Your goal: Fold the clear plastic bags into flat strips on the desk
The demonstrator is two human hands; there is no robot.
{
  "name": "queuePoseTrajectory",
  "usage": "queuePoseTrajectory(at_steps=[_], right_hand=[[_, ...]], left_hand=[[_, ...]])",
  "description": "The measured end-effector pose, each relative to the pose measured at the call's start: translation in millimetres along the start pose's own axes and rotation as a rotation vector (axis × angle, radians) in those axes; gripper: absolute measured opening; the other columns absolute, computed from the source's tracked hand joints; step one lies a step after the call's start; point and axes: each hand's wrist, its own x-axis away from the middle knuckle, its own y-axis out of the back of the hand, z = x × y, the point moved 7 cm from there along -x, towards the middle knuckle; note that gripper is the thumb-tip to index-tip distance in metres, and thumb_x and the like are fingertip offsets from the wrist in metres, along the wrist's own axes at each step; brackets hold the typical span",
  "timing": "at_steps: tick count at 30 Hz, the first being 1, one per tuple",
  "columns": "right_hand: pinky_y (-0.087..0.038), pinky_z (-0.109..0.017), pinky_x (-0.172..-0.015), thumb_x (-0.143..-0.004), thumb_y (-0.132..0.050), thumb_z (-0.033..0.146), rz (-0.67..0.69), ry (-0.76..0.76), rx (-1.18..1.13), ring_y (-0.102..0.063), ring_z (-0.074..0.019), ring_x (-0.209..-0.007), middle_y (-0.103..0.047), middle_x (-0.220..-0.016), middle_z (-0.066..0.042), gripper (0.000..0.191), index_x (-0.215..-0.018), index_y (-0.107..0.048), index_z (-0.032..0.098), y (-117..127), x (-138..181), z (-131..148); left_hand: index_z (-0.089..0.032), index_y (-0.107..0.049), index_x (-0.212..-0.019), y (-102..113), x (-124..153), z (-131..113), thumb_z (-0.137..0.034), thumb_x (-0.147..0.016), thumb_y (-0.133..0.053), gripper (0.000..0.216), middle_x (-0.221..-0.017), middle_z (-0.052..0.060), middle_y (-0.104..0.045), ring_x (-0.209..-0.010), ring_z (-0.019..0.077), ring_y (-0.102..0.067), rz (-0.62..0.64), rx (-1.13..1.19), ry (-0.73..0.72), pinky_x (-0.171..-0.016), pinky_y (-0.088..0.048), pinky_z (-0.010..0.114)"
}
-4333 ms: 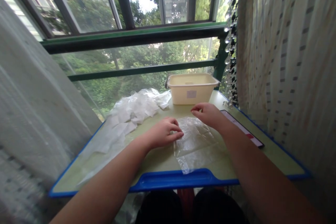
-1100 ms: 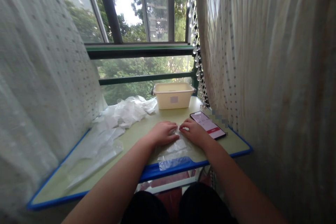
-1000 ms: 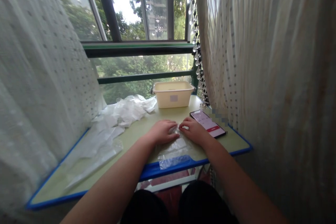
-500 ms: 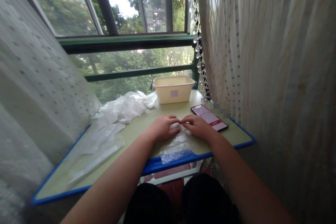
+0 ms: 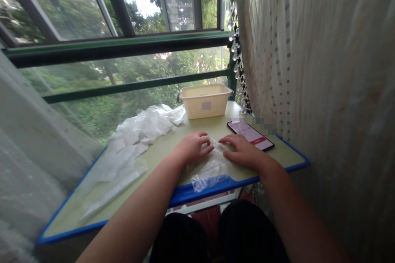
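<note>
A clear, crinkled plastic bag lies on the small table in front of me, its near end reaching over the blue front edge. My left hand rests at the bag's left side, fingers curved and apart, touching the plastic. On the other side is my right hand, its thumb and fingers spread over the bag's right edge. Between the two hands a gap shows part of the bag. Neither hand visibly grips it.
Several white and clear plastic bags are heaped along the table's left side. A cream plastic bin stands at the back. Right of my right hand lies a phone. Curtains hang close on both sides, and a blue rim edges the table.
My hands were together with fingertips meeting over the bag; now they are apart. The right hand has moved right and its fingers have spread. The view has shifted slightly.
</note>
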Motion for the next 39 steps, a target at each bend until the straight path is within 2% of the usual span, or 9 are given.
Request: queuePoseTrajectory(at_steps=[5,8,11,15,19,25,30,36,39], right_hand=[[-0.031,-0.037,-0.093,-0.071,-0.055,0.019,0.007,0.056,0.046,-0.051,-0.0210,-0.100,-0.062,-0.102,-0.005,0.026,-0.094,-0.067,0.021,4.0,0.1,9.5],[-0.034,-0.035,-0.090,-0.073,-0.054,0.022,-0.019,0.073,0.018,-0.054,-0.0198,-0.095,-0.065,-0.097,-0.004,0.021,-0.088,-0.069,0.021,5.7,-1.1,10.7],[-0.036,-0.033,-0.088,-0.077,-0.051,0.023,-0.066,0.092,0.001,-0.056,-0.0188,-0.093,-0.066,-0.093,-0.004,0.021,-0.087,-0.069,0.021,5.9,-2.7,9.2],[-0.037,-0.034,-0.087,-0.080,-0.048,0.023,-0.101,0.117,0.029,-0.055,-0.0187,-0.093,-0.065,-0.096,-0.005,0.024,-0.093,-0.068,0.021,4.4,-3.8,9.2],[-0.038,-0.033,-0.086,-0.080,-0.048,0.022,-0.078,0.096,0.046,-0.057,-0.0185,-0.090,-0.066,-0.092,-0.005,0.023,-0.086,-0.070,0.020,3.3,-4.6,7.8],[-0.039,-0.031,-0.085,-0.080,-0.048,0.021,-0.114,0.112,0.004,-0.056,-0.0177,-0.090,-0.065,-0.094,-0.005,0.024,-0.091,-0.069,0.020,7.0,-3.3,9.6],[-0.039,-0.032,-0.086,-0.079,-0.049,0.020,-0.064,0.158,0.044,-0.055,-0.0179,-0.090,-0.065,-0.093,-0.005,0.023,-0.088,-0.070,0.022,1.1,-2.1,14.4],[-0.041,-0.032,-0.085,-0.077,-0.052,0.023,-0.049,0.143,-0.032,-0.056,-0.0175,-0.088,-0.064,-0.092,-0.005,0.021,-0.086,-0.071,0.022,2.4,0.6,11.2],[-0.042,-0.031,-0.084,-0.079,-0.049,0.023,-0.105,0.117,-0.092,-0.056,-0.0168,-0.090,-0.063,-0.096,-0.005,0.024,-0.093,-0.068,0.021,7.5,-0.9,6.9]], left_hand=[[-0.022,-0.064,-0.092,4.9,-2.5,-0.3,-0.044,-0.086,-0.033,0.039,-0.111,0.005,-0.059,-0.097,0.0187,-0.056,-0.015,0.015,0.021,-0.086,-0.043,0.030],[-0.022,-0.061,-0.105,4.3,-3.6,-5.2,-0.038,-0.086,-0.035,0.035,-0.116,0.005,-0.057,-0.110,0.0210,-0.049,-0.038,-0.004,-0.032,-0.094,-0.038,0.034],[-0.025,-0.061,-0.105,-3.6,-3.0,-10.8,-0.033,-0.086,-0.037,0.032,-0.119,0.002,-0.056,-0.119,0.0236,-0.041,0.024,-0.025,-0.100,-0.098,-0.034,0.039],[-0.025,-0.063,-0.104,-7.9,-1.8,-10.4,-0.032,-0.086,-0.038,0.032,-0.117,0.001,-0.058,-0.119,0.0233,-0.041,0.060,-0.011,-0.111,-0.100,-0.033,0.039],[-0.023,-0.064,-0.102,-9.7,-1.3,-4.5,-0.032,-0.086,-0.036,0.033,-0.120,0.003,-0.055,-0.121,0.0233,-0.039,0.066,0.018,-0.089,-0.100,-0.033,0.038],[-0.021,-0.061,-0.106,-4.3,-0.5,-3.3,-0.025,-0.084,-0.041,0.031,-0.122,0.006,-0.053,-0.120,0.0221,-0.040,-0.046,0.106,-0.079,-0.098,-0.035,0.038],[-0.024,-0.067,-0.094,-8.5,1.2,-13.9,-0.019,-0.081,-0.043,0.028,-0.107,0.002,-0.063,-0.109,0.0191,-0.051,0.035,0.150,-0.158,-0.098,-0.037,0.035],[-0.024,-0.067,-0.097,-10.3,3.6,-5.5,-0.014,-0.076,-0.044,0.032,-0.113,0.001,-0.060,-0.110,0.0173,-0.050,0.073,0.226,-0.062,-0.098,-0.038,0.031],[-0.025,-0.067,-0.095,-9.7,3.8,-3.0,-0.012,-0.075,-0.043,0.034,-0.114,-0.001,-0.059,-0.112,0.0168,-0.049,0.084,0.262,-0.043,-0.098,-0.037,0.031]])
